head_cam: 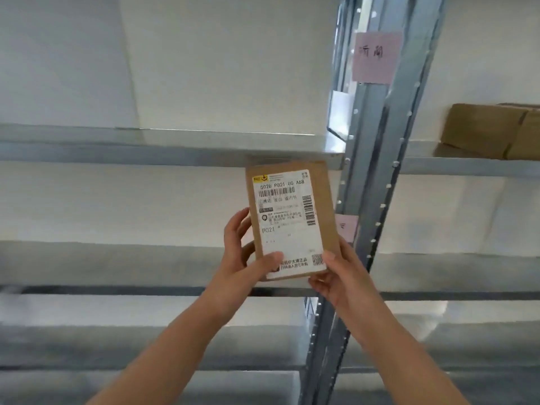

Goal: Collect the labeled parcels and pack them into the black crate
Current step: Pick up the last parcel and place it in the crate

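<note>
Gripping a flat brown parcel upright between them, the left hand clasps its lower left edge with the thumb pressed on the white shipping label, while the right hand pinches its lower right corner, thumb on the front. The parcel rises above both hands in front of the grey metal shelf, its label facing the camera and reading "P021". Beyond the right hand stands the shelving upright with a pink note high on it, and further right a cardboard box rests on a shelf.
</note>
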`<state>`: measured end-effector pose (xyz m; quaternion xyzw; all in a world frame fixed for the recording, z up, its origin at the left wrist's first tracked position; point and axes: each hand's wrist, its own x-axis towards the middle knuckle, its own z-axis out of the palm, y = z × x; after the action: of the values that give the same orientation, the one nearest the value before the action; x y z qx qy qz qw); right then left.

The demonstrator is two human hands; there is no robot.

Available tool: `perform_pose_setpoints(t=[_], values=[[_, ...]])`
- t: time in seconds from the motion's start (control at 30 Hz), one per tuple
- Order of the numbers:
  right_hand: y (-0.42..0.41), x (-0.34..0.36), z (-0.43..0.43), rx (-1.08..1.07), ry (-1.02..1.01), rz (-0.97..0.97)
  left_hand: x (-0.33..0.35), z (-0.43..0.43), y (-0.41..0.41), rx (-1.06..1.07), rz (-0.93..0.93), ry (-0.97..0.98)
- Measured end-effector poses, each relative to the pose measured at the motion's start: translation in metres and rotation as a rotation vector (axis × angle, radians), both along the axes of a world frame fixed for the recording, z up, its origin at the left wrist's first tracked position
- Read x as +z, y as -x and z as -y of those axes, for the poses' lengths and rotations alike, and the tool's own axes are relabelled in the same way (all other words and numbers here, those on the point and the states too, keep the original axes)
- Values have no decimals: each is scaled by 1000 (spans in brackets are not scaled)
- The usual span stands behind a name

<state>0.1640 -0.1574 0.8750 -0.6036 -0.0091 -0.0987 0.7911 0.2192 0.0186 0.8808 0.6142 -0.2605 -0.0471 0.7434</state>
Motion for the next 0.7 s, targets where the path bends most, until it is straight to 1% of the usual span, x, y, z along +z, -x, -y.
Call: perform_pose_setpoints(t=[0.1,0.2,0.3,0.33,0.47,0.7], values=[[-26,7,-66,50,145,22,4,-68,-8,104,-12,6],[-51,6,-142,88,317,108,4,-142,-13,209,-5,20],[-71,1,-225,223,423,163,3,-227,-16,313,33,46],[-77,1,-254,268,419,173,2,-254,-17,347,40,47],[-100,-2,-366,429,298,200,3,-354,-21,471,103,16],[-125,-22,-536,579,219,210,-10,-504,-16,737,27,36]])
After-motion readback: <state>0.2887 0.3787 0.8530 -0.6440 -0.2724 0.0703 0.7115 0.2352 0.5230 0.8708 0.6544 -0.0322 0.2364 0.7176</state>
